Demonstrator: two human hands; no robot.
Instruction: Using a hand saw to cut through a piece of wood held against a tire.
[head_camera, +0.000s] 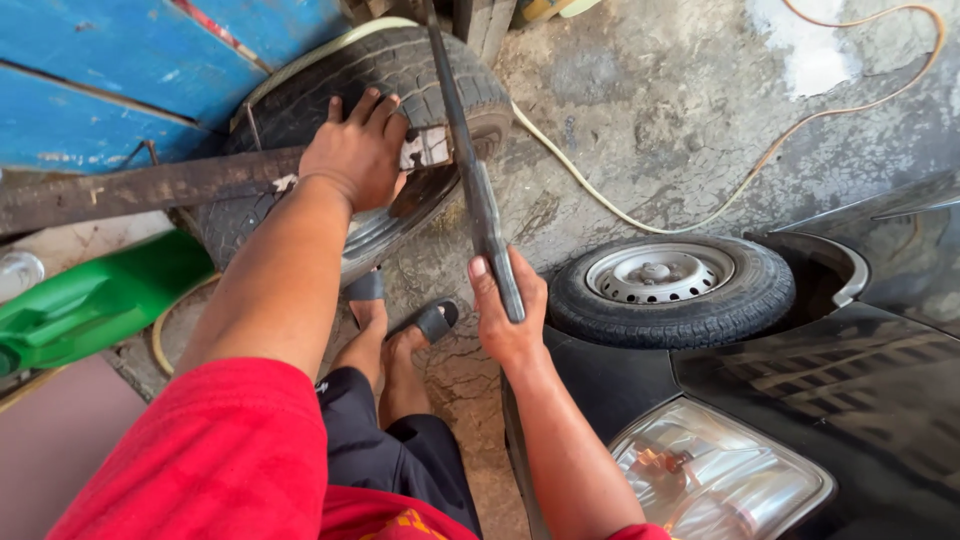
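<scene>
My left hand (357, 150) rests palm-down on the upper edge of a worn black tyre (350, 90) that stands upright on its rim and leans against a blue panel. My right hand (508, 315) is closed around the lower end of a long flat metal bar (470, 160). The bar runs up and away from me, across the tyre's right sidewall near the bead and rim (385, 225). My feet in black sandals (400, 320) stand just below the tyre.
A black car (800, 400) fills the lower right, with its front wheel (668, 285) and headlight (720, 475). A pale hose (720, 190) snakes over the cracked concrete. A green container (95, 300) lies at the left under a wooden beam (120, 192).
</scene>
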